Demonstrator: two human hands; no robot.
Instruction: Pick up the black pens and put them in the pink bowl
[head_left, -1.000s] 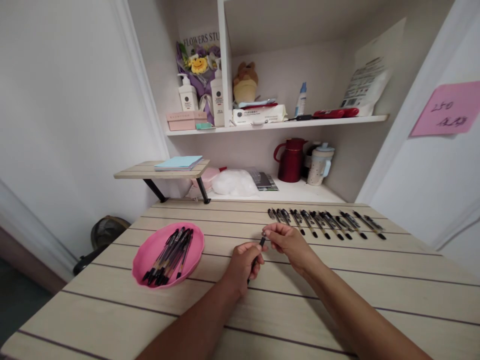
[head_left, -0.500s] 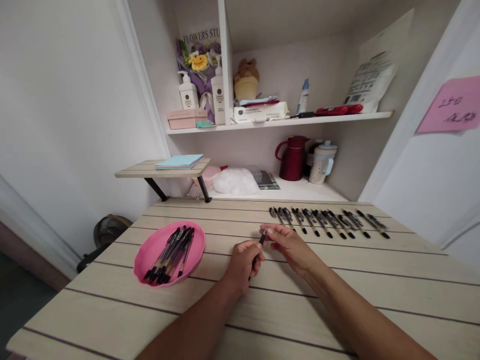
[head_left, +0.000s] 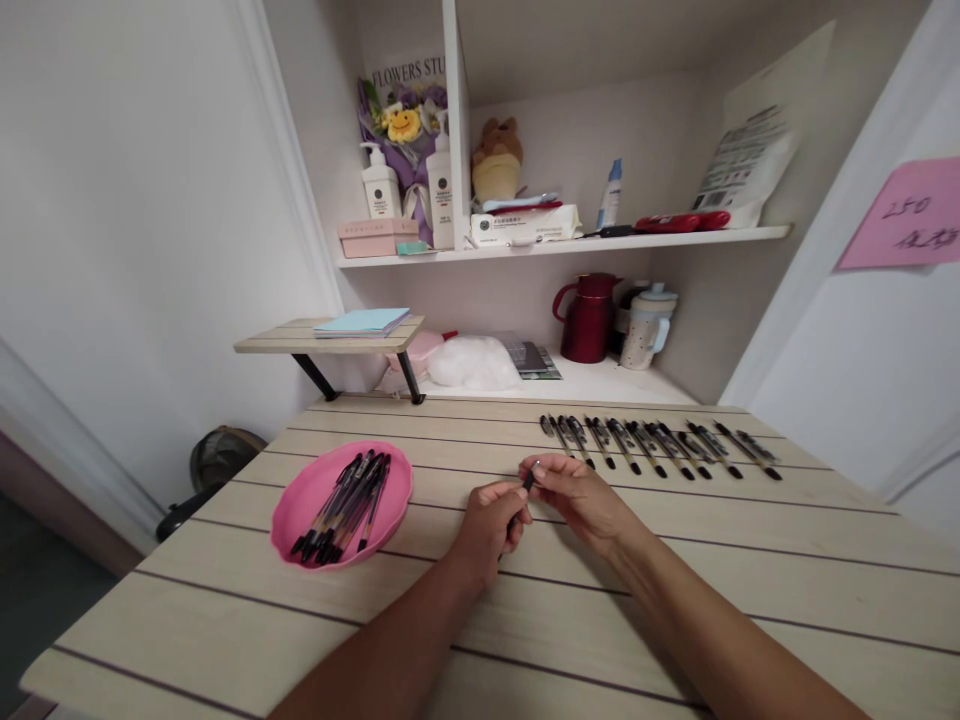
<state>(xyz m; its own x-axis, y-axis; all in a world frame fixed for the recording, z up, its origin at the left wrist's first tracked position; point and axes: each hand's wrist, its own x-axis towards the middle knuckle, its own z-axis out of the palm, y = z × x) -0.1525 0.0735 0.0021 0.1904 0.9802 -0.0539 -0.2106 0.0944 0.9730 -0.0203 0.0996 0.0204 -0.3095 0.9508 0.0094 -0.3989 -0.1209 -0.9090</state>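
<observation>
A black pen (head_left: 529, 481) slants up from my left hand (head_left: 486, 518), which is closed around its barrel. Thumb and fingers of my right hand (head_left: 576, 492) pinch at the pen's upper tip, where a small pale point shows. Both hands are just above the middle of the wooden desk (head_left: 480, 660). Left of them, a pink bowl (head_left: 289, 520) with a wavy rim holds several black pens (head_left: 349, 505). Beyond my right hand lies a row of pens (head_left: 660, 448) and their caps, side by side on the desk.
A small raised shelf (head_left: 281, 338) with blue paper (head_left: 364, 321) stands at the back left. Behind the desk are a white plastic bag (head_left: 472, 362), a dark red jug (head_left: 589, 320) and a pale tumbler (head_left: 643, 330). Bottles and boxes fill the shelf (head_left: 420, 258) above.
My right fingers have closed in around the pen's tip and come slightly lower. The left hand keeps its hold on the barrel. The view has shifted slightly.
</observation>
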